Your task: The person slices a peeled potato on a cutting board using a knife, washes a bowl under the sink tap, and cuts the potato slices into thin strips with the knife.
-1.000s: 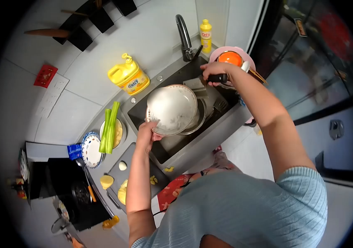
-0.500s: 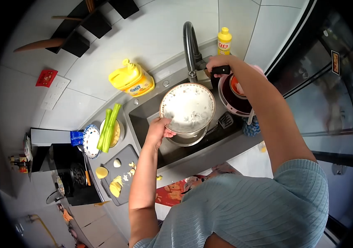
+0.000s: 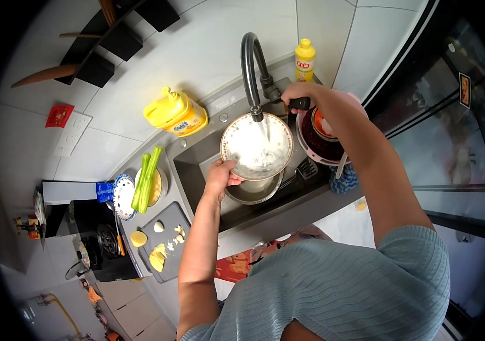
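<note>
Sink (image 3: 188, 170), gooseneck tap (image 3: 247, 74) on far side, running. Floral-rimmed dish (image 3: 254, 153) under the stream, above steel pot (image 3: 254, 195). Slotted turner (image 3: 307, 169) in sink, right. Left hand (image 3: 221, 177) pinches dish's near-left rim; right hand (image 3: 297, 94) curled round black handle (image 3: 300, 103), far right. Rinse looks underway, not finished; can't tell if pot and turner are clean.

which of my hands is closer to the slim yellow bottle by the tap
Right. Your right hand is just on the near side of the slim yellow bottle, around a black handle; your left hand is farther off, holding the patterned dish under the tap.
</note>
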Action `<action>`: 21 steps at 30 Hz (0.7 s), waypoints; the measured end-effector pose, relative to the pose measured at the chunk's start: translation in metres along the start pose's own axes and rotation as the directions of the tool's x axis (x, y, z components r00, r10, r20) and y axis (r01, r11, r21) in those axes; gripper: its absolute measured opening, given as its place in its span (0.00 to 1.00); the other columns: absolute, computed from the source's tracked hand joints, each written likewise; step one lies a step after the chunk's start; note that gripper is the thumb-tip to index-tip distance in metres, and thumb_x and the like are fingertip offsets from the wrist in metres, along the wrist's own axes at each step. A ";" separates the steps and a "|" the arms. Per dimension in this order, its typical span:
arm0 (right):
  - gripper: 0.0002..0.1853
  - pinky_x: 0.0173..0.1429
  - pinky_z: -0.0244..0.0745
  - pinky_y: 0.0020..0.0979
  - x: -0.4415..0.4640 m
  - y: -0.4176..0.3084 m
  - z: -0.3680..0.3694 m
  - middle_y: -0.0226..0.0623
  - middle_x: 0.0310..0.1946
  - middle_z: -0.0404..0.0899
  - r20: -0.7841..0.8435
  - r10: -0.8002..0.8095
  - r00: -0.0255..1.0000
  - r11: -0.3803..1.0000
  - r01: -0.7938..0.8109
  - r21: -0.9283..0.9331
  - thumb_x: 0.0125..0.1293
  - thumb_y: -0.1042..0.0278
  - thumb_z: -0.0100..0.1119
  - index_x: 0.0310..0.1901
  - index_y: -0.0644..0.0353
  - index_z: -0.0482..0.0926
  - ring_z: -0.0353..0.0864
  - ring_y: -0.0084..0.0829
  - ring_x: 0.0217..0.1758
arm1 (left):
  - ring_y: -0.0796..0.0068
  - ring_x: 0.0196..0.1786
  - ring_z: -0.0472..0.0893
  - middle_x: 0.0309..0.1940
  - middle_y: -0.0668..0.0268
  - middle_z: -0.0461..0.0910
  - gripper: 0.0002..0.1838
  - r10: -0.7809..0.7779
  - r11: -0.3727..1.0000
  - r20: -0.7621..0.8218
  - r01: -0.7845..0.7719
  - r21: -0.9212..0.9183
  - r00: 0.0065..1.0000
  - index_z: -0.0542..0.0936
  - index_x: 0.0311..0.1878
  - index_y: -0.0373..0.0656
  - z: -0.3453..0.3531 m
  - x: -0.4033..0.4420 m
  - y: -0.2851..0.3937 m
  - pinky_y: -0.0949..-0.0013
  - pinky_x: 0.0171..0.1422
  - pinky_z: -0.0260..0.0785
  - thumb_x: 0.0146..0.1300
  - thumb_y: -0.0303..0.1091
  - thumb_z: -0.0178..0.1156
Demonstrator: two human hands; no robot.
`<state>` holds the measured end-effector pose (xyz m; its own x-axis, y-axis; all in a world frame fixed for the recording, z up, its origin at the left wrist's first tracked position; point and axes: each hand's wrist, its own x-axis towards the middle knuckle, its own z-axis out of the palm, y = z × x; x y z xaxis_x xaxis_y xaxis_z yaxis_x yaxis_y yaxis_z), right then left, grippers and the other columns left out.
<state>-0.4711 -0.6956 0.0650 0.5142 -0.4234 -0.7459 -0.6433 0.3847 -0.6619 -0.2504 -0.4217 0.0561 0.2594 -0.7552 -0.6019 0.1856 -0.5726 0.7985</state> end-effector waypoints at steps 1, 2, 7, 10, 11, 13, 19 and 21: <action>0.06 0.21 0.73 0.28 0.005 0.004 0.000 0.43 0.24 0.78 -0.047 -0.024 0.999 1.000 0.024 0.008 0.51 0.74 0.57 0.32 0.64 0.76 0.80 0.31 0.23 | 0.72 0.22 0.83 0.29 0.56 0.84 0.14 0.002 1.000 -0.004 -0.002 0.003 1.000 0.77 0.47 0.29 0.000 0.001 -0.002 0.75 0.24 0.79 0.65 0.31 0.55; 0.07 0.21 0.73 0.28 0.010 0.008 0.000 0.43 0.25 0.78 -0.093 -0.046 0.995 0.999 0.048 0.015 0.51 0.74 0.57 0.33 0.64 0.76 0.80 0.31 0.23 | 0.72 0.22 0.83 0.29 0.56 0.84 0.14 0.001 1.000 -0.004 -0.001 0.002 1.000 0.77 0.47 0.29 0.000 0.003 -0.004 0.75 0.24 0.79 0.65 0.31 0.55; 0.11 0.21 0.72 0.28 0.019 0.013 -0.009 0.41 0.28 0.79 -0.101 -0.038 0.994 0.999 0.040 0.014 0.51 0.75 0.57 0.39 0.61 0.75 0.79 0.30 0.22 | 0.73 0.26 0.84 0.33 0.57 0.85 0.15 -0.065 0.998 0.021 0.066 -0.025 0.998 0.77 0.49 0.32 -0.005 0.014 -0.020 0.75 0.27 0.80 0.69 0.36 0.57; 0.13 0.22 0.71 0.27 0.010 -0.001 -0.017 0.41 0.29 0.79 -0.052 0.019 0.998 1.000 -0.020 -0.018 0.51 0.75 0.57 0.40 0.59 0.75 0.79 0.29 0.23 | 0.74 0.27 0.85 0.34 0.57 0.85 0.17 -0.080 0.997 0.032 0.080 -0.014 0.996 0.77 0.50 0.33 -0.008 0.020 -0.029 0.75 0.28 0.80 0.70 0.40 0.57; 0.13 0.22 0.71 0.27 0.009 -0.005 -0.018 0.40 0.29 0.79 -0.038 0.056 0.998 0.997 -0.057 -0.044 0.50 0.75 0.57 0.40 0.59 0.75 0.79 0.29 0.23 | 0.74 0.27 0.85 0.34 0.57 0.85 0.17 -0.080 0.997 0.027 0.080 -0.018 0.996 0.77 0.50 0.33 -0.009 0.021 -0.032 0.75 0.28 0.80 0.70 0.40 0.57; 0.13 0.23 0.70 0.26 0.016 -0.008 -0.021 0.41 0.29 0.79 -0.047 0.062 0.997 0.998 -0.062 -0.002 0.51 0.75 0.57 0.40 0.59 0.75 0.80 0.29 0.24 | 0.75 0.27 0.84 0.33 0.59 0.85 0.18 -0.080 0.996 0.030 0.081 -0.042 0.996 0.77 0.50 0.33 -0.010 0.020 -0.035 0.76 0.26 0.79 0.70 0.42 0.57; 0.13 0.23 0.69 0.21 0.048 -0.029 -0.029 0.46 0.33 0.81 0.014 0.198 0.980 0.970 -0.198 0.141 0.55 0.71 0.57 0.40 0.69 0.75 0.84 0.27 0.27 | 0.74 0.26 0.82 0.32 0.58 0.83 0.21 -0.064 0.997 0.014 0.063 0.052 0.998 0.78 0.46 0.32 -0.015 0.010 -0.037 0.74 0.27 0.77 0.69 0.45 0.57; 0.16 0.24 0.70 0.20 0.061 -0.035 -0.030 0.49 0.33 0.81 0.083 0.237 0.968 0.960 -0.246 0.134 0.59 0.69 0.55 0.41 0.78 0.74 0.84 0.26 0.27 | 0.73 0.26 0.82 0.32 0.58 0.83 0.20 -0.076 0.994 0.007 0.076 0.077 0.997 0.78 0.46 0.31 -0.019 0.006 -0.039 0.74 0.28 0.77 0.69 0.44 0.57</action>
<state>-0.4342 -0.7598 0.0447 0.3925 -0.2506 -0.8850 -0.6680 0.5837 -0.4615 -0.2376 -0.3978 0.0214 0.2378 -0.7115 -0.6612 0.1313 -0.6509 0.7477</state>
